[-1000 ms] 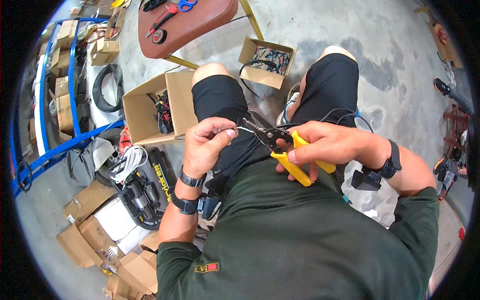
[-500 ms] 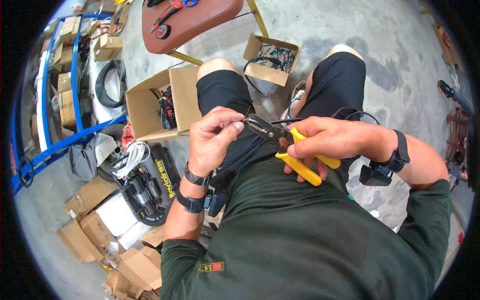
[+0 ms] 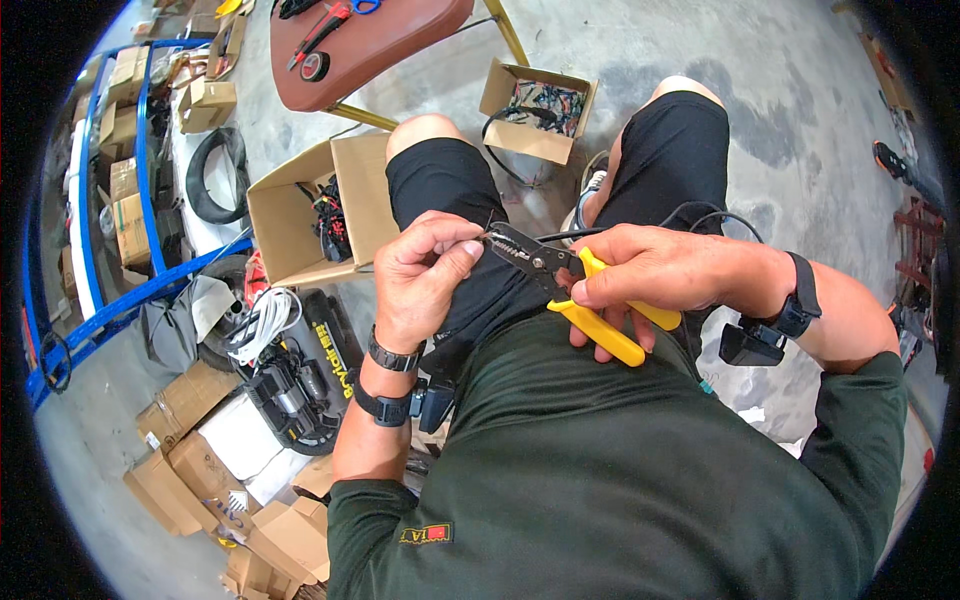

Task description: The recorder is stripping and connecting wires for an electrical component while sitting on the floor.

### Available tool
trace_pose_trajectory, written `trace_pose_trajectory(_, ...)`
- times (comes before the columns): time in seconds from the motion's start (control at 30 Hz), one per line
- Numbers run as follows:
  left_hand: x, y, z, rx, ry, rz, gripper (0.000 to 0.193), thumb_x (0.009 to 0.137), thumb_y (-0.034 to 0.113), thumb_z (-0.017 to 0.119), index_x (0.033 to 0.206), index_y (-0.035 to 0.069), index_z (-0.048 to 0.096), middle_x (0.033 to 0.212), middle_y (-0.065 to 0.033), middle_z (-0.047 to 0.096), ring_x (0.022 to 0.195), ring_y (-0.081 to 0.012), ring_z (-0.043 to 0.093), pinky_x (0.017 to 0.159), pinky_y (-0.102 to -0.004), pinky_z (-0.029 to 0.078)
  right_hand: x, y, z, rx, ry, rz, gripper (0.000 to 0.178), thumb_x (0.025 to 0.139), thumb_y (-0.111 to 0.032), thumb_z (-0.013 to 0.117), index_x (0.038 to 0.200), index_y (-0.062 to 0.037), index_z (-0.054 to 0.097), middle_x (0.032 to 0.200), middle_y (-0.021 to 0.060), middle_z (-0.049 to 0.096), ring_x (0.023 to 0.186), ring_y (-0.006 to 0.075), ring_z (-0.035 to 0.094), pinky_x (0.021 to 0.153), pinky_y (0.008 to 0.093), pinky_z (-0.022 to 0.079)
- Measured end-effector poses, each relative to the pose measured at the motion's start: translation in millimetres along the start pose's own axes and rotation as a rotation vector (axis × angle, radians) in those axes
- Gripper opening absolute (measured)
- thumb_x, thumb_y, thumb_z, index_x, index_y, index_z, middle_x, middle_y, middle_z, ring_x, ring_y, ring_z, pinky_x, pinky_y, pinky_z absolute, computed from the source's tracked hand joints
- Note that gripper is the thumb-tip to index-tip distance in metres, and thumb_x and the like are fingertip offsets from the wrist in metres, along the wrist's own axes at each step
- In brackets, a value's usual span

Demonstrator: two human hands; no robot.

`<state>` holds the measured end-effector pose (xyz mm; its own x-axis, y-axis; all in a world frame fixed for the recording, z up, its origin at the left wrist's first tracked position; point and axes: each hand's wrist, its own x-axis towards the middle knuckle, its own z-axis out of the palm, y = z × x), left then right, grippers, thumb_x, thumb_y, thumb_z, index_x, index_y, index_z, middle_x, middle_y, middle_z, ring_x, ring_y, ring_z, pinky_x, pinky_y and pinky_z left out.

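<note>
My right hand (image 3: 645, 275) is wrapped round the yellow handles of a wire stripper (image 3: 540, 258), over my lap. The tool's dark jaws point left and meet the end of a thin dark wire (image 3: 488, 222). With thumb and forefinger, my left hand (image 3: 428, 268) pinches that wire right beside the jaw tips. Whether the jaws are fully closed on it is too small to tell. A black cable (image 3: 570, 234) passes behind the tool and loops out past my right wrist.
Beyond my knees stand an open carton of dark leads (image 3: 330, 215) and a smaller carton of mixed wires (image 3: 545, 108). A brown chair seat (image 3: 370, 45) bears scissors and a tape roll (image 3: 315, 67). At left are blue shelving (image 3: 150, 150), a black compressor (image 3: 295, 390) and flattened cardboard (image 3: 170, 490).
The view has shifted slightly. Both hands keep their grips, with the wire stripper's jaws still at the wire in nearly the same place.
</note>
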<state>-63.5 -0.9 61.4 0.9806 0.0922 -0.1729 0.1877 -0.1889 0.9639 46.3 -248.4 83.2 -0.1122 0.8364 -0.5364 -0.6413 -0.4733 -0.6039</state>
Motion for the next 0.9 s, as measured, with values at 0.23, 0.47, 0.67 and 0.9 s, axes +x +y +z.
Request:
trace_pose_trajectory(0.23,0.9,0.8,-0.3,0.017,-0.007,-0.009,0.012,0.082,-0.006,0.066,0.093,-0.002,0.069,0.088,-0.0050,0.063,0.067,-0.0064,0.053,0.058,-0.0200,0.044,1.7,0.9,-1.3,-0.001,-0.010,-0.003,0.028,0.097,-0.029,0.051,0.102,-0.0016,0.052,0.090,0.0119,0.069,0.072,0.0193,0.070,0.050,0.0281,0.054)
trace_pose_trajectory(0.47,-0.5,0.6,-1.1,0.088,-0.013,0.018,0.011,0.082,-0.005,0.067,0.092,-0.002,0.069,0.086,-0.0033,0.063,0.068,-0.0057,0.050,0.060,-0.0199,0.041,2.9,3.8,-0.7,0.007,0.003,0.006,0.026,0.098,-0.029,0.050,0.099,-0.0039,0.051,0.087,0.0101,0.068,0.070,0.0184,0.069,0.049,0.0284,0.053)
trace_pose_trajectory(0.67,-3.4,13.0,4.3,0.136,-0.012,-0.048,0.010,0.083,-0.005,0.066,0.093,-0.002,0.069,0.084,-0.0011,0.063,0.069,-0.0045,0.050,0.063,-0.0202,0.041,3.1,10.3,7.1,0.146,0.046,0.025,0.023,0.099,-0.028,0.049,0.100,-0.0053,0.049,0.084,0.0088,0.064,0.068,0.0176,0.067,0.055,0.0295,0.053)
trace_pose_trajectory(0.9,-12.8,14.8,13.5,0.065,0.091,-0.241,0.012,0.085,-0.001,0.066,0.097,0.000,0.069,0.081,0.0007,0.065,0.067,-0.0029,0.053,0.058,-0.0184,0.042,10.6,25.8,9.2,0.050,0.058,-0.084,0.027,0.100,-0.029,0.049,0.109,-0.0037,0.046,0.086,0.0079,0.062,0.068,0.0139,0.063,0.059,0.0276,0.051)
